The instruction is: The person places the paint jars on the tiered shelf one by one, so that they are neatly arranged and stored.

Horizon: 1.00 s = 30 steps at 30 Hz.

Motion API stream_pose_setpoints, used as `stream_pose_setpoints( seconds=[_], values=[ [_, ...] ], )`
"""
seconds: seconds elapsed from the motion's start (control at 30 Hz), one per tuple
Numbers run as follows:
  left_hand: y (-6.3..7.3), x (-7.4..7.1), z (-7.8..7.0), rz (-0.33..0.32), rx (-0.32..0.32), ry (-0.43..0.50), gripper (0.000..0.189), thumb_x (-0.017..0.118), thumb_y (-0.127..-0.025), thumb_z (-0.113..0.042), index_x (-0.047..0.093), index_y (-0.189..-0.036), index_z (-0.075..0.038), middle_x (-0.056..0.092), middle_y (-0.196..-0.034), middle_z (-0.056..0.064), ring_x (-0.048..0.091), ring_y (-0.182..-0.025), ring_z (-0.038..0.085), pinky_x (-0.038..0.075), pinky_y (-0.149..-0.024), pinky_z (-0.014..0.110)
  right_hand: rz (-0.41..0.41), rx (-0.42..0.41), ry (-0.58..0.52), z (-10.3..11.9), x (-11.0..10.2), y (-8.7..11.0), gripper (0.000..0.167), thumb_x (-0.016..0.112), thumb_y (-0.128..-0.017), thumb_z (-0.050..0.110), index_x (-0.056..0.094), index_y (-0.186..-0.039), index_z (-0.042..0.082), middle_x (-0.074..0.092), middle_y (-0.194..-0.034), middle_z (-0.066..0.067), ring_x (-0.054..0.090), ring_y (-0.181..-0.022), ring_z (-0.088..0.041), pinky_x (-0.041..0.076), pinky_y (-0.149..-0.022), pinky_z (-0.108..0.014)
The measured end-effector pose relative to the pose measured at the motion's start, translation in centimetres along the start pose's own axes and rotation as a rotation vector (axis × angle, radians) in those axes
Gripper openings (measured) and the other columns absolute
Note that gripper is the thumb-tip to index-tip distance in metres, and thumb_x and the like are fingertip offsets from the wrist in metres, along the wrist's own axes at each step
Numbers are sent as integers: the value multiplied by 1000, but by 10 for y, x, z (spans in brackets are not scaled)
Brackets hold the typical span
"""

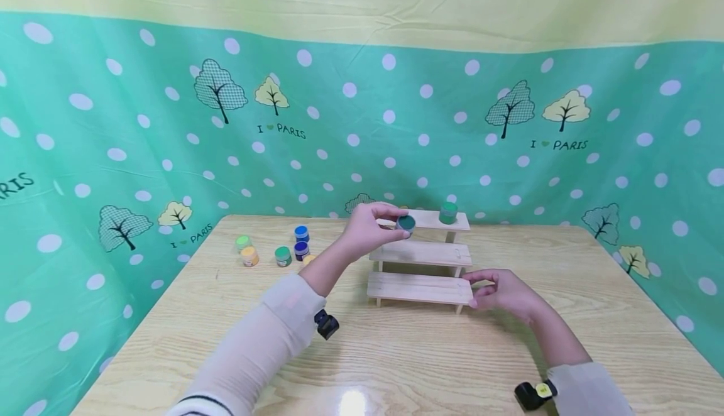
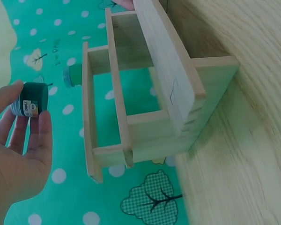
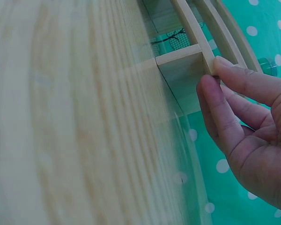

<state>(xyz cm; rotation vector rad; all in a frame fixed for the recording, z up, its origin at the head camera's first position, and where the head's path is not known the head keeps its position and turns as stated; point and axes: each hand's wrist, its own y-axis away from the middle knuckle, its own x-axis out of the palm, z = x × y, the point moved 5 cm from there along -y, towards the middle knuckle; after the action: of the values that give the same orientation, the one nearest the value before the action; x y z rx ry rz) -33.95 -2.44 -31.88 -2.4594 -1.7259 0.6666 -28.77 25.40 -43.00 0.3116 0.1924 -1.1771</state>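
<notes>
My left hand [image 1: 366, 232] pinches a small dark green paint jar [image 1: 405, 222] between thumb and fingers, raised in front of the top step of a three-step wooden stand [image 1: 421, 254]. The left wrist view shows the jar [image 2: 33, 99] held sideways, a pale label on its side, apart from the stand. With thumb and fingertips, my right hand [image 1: 503, 293] grips the right end of the lowest step; the right wrist view shows the thumb on the board's corner [image 3: 207, 58]. A green paint jar [image 1: 449, 213] stands at the right of the top step.
On the table's left stand several more paint jars: light green [image 1: 243, 243], orange-yellow [image 1: 249, 256], green [image 1: 283, 256], blue [image 1: 302, 234] and dark blue [image 1: 301, 251]. Another yellow jar [image 1: 308, 259] is partly hidden by my left arm. A polka-dot curtain [image 1: 389, 116] hangs behind the table.
</notes>
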Motion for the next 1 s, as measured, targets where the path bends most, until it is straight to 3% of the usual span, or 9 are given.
stream_pose_setpoints(
  seconds=[0.23, 0.53, 1.0],
  values=[
    [-12, 8, -1, -15, -20, -12, 34, 84, -75, -6, 75, -108, -9, 69, -103, 3, 67, -100, 25, 58, -77, 27, 2, -9, -7, -2, -2, -1, 62, 79, -77, -2, 50, -132, -13, 68, -104, -21, 68, -88, -25, 56, -77, -30],
    [-27, 13, 4, -72, -73, -11, 34, 84, -76, -7, 75, -109, -9, 67, -100, 1, 68, -89, 14, 58, -74, 25, 0, -16, 13, -1, -3, -1, 62, 79, -78, -1, 50, -132, -13, 67, -108, -21, 68, -89, -26, 57, -78, -31],
    [-43, 18, 18, -141, -129, 12, 34, 82, -78, -5, 74, -111, -11, 71, -101, 1, 68, -92, 14, 58, -73, 23, 6, -1, 13, 0, -1, -1, 62, 79, -78, 0, 51, -132, -12, 67, -108, -21, 68, -91, -26, 56, -79, -30]
  ],
)
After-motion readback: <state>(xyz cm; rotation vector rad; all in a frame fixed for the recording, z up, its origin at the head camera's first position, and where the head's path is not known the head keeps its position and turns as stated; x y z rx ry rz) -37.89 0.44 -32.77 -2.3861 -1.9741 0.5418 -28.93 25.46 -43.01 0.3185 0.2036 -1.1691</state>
